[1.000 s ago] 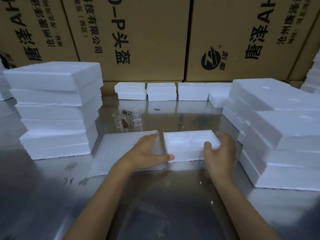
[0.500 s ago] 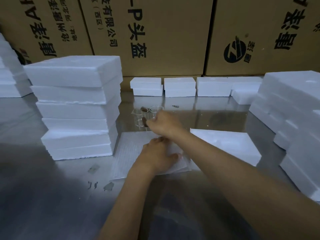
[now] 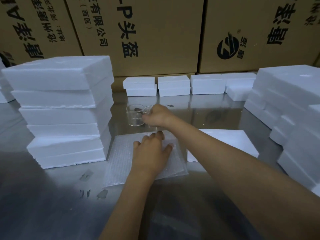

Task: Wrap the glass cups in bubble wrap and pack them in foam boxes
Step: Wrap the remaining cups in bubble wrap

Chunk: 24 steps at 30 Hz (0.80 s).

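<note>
While our right hand point(image 3: 156, 116) reaches across to the two glass cups point(image 3: 136, 116) standing side by side on the steel table point(image 3: 52, 205), its fingers curl at the rim of the nearer cup, and we judge the step in hand to be lifting one cup onto the bubble wrap point(image 3: 121, 158). We cannot tell whether the fingertips have closed on the glass or only touch it, since the knuckles hide them and the second cup sits mostly behind the hand. Our left hand point(image 3: 152, 153) lies flat on the sheet with its fingers spread and straight, pinning it down. To do this well, we should take the cup by its wall, not just the thin lip, lift it straight up so it does not knock its neighbour, and set it near one edge of the sheet so there is wrap left to roll over it. The pinning hand should hold until the cup's weight rests on the sheet, because such a light sheet probably slides easily on polished metal. Just to the right of the sheet the open foam box point(image 3: 223, 142) waits, partly behind our right forearm, with stacks of foam boxes point(image 3: 65, 108) at the left and more at the right. Compared with half a second ago, our right hand is a little further forward, now at the cups' rims instead of just short of them; the left hand has stayed flat on the sheet, and the cups, the sheet and the open box have not moved.
</note>
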Tool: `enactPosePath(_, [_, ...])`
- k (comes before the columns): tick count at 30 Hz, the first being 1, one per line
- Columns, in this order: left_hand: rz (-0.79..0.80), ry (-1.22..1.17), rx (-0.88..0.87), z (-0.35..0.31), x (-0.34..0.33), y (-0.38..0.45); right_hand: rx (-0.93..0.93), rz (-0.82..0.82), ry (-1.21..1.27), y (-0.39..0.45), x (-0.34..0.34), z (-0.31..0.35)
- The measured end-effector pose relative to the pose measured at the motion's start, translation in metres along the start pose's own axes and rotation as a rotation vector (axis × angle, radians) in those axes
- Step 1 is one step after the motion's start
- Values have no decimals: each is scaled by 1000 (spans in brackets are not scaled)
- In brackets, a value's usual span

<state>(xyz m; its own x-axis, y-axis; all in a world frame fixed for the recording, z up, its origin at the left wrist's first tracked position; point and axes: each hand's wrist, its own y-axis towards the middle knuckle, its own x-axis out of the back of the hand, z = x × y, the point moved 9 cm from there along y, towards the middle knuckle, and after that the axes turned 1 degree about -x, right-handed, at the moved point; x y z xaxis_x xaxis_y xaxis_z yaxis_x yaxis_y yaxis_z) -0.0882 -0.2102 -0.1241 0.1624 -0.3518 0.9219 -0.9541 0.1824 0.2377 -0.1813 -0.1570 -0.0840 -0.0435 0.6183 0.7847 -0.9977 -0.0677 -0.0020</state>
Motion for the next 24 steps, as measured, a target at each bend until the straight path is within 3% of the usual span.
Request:
enactPosePath(5, [-178,25,67,-2,15,-4,12,-181,147,-62,63,-32])
enactPosePath(11, [-28,-4,46,-4,0,-5,-84,-292,462,-148,82,-96])
enactPosePath(16, [-218,-342,128,6,33,-7,-103,-402,620,-175,67,-118])
enactPosePath(20, [-298,-639,192,10,56,-8,-14,-386,683,-179,57,-110])
enactPosePath(24, [-377,-847,203,6,67,-15,57,-348,483,-181,51,-103])
